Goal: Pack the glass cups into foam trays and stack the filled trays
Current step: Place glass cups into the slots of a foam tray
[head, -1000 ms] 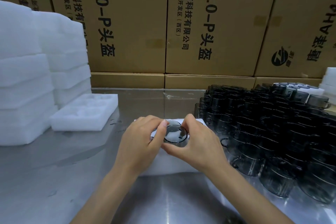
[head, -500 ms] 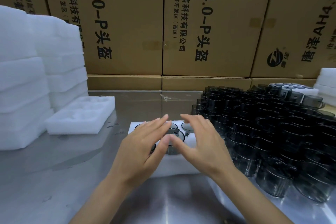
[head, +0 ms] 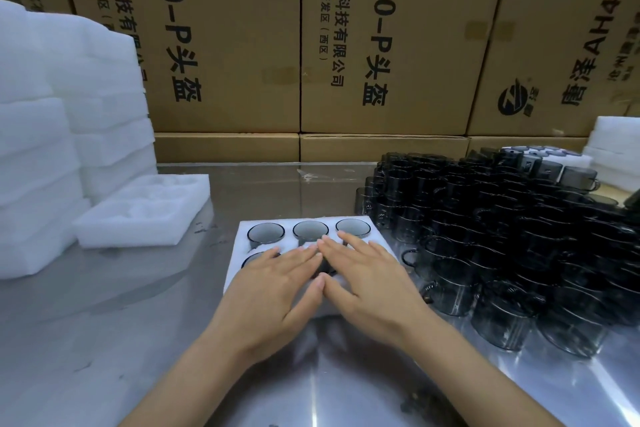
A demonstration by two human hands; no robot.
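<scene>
Pressing flat: left hand | right hand | white foam tray | round smoky-glass cups

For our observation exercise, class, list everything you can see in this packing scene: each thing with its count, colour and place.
White foam tray with glass cups: one, centre; three smoky cups visible in back row, front row mostly hidden by hands.
Empty white foam tray: one, left of centre.
White foam tray stacks: two, far left; more foam far right.
Loose smoky grey glass cups: many, right.
Brown cardboard boxes: several, behind.
Shiny metal table: one, underneath.
Hands: left hand, right hand, flat on the filled tray.
</scene>
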